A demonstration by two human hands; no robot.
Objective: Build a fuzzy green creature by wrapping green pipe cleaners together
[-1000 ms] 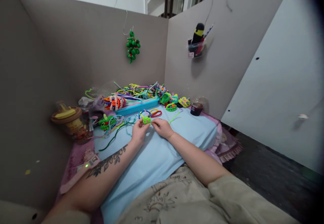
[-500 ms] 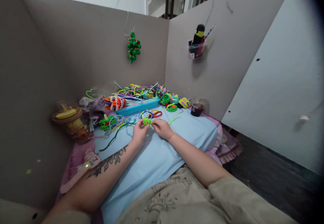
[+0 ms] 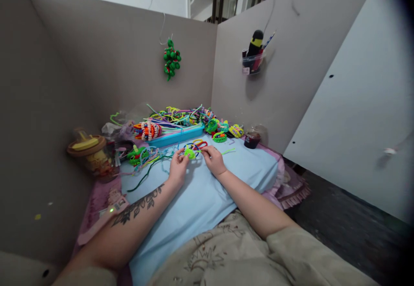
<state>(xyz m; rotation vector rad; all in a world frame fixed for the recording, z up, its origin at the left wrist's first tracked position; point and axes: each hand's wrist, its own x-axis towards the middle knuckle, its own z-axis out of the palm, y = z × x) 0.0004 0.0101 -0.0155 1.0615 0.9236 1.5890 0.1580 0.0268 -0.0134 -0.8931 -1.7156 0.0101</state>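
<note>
Between finger and thumb of my left hand [image 3: 179, 165] is a small lime-green piece of bent pipe cleaner [image 3: 190, 153]. My right hand [image 3: 214, 160] pinches a lime-green pipe cleaner strand [image 3: 229, 151], whose free end sticks out to the right past my fingers. The two hands are a little apart above the light blue cloth [image 3: 207, 208], with the strand running between them. Just behind the green piece lie red and blue pipe cleaner loops [image 3: 202, 144]. Dark green and pastel strands [image 3: 150, 169] are spread left of my left hand.
A blue tray [image 3: 177, 136] heaped with pipe cleaners stands at the back. Finished pipe cleaner shapes [image 3: 220, 136] sit right of it, beside a dark cup [image 3: 252, 139]. A lidded drink cup [image 3: 93, 154] stands on the left. Grey panels [image 3: 129, 57] enclose the table.
My right hand has moved slightly right and up, drawing away from my left hand. The gap between the hands is wider, and more of the green piece shows.
</note>
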